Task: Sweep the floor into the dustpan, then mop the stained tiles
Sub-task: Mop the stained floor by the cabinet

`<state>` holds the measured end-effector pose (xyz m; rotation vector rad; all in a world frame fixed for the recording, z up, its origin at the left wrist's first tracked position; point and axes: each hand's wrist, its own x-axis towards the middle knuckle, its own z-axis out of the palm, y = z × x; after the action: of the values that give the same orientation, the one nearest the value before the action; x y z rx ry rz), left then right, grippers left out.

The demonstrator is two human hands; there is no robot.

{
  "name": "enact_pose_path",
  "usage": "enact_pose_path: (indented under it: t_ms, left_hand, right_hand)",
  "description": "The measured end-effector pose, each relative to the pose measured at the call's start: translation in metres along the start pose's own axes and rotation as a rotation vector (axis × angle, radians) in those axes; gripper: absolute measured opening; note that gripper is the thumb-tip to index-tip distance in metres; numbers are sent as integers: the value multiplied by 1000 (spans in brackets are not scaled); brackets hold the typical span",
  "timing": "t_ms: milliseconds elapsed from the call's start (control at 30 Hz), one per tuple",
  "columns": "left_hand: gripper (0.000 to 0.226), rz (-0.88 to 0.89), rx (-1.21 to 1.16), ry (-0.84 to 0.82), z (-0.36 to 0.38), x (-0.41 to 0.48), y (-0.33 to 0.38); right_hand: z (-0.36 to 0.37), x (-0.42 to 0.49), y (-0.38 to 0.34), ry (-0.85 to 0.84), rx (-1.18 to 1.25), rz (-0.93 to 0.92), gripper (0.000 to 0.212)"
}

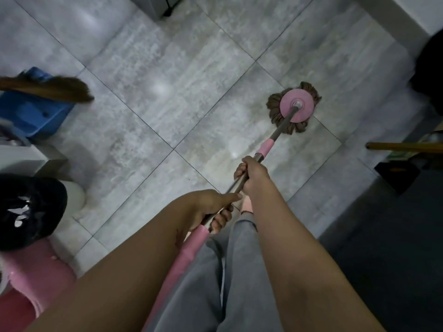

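A mop with a round pink head plate and brown strands (295, 107) rests flat on the grey floor tiles (153, 75) to the right of centre. Its metal handle with pink sleeves (267, 147) slants down toward me. My right hand (253, 174) grips the bare metal shaft, higher in the frame. My left hand (209, 209) grips the shaft lower down, just above a long pink grip, its forefinger stretched along the shaft. At the left edge a blue dustpan (33, 113) lies on the floor with brown broom bristles (55, 88) over it.
A pink mop bucket (36, 279) stands at lower left under a black bag (26, 209). A wooden stick (405, 146) pokes in from the right above a black box. A dark mat (388, 248) covers the lower right floor. A black furniture foot (167, 12) stands at the top.
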<state>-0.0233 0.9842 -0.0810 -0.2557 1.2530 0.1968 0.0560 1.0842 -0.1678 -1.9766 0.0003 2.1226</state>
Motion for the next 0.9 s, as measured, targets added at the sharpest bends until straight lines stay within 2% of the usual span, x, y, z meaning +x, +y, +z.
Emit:
enact_pose_path:
  t_ms: [233,367,500,700,800,900]
  left_hand:
    - [36,99,-4,-144,71,49,99]
    - [32,124,-63,-191,77,56,107]
    - [33,116,-118,-233,45,38,66]
    - [34,34,-116,-246,-12,-14,-23]
    - [41,-27,-163,-194,-32,-32,-60]
    - [58,-87,-187,-103,-37,-39,-76]
  right_hand:
    - [-31,39,-131,31,-98,-38,24]
    - [-39,47,-152,-32,-95,4,28]
    - [-34,41,-103,-171,82,18,24]
    - [-24,2,20,-391,336,139,41]
    - [-16,-20,68,-362,330,186,42]
    - [-9,-30,87,-264,241,203,49]
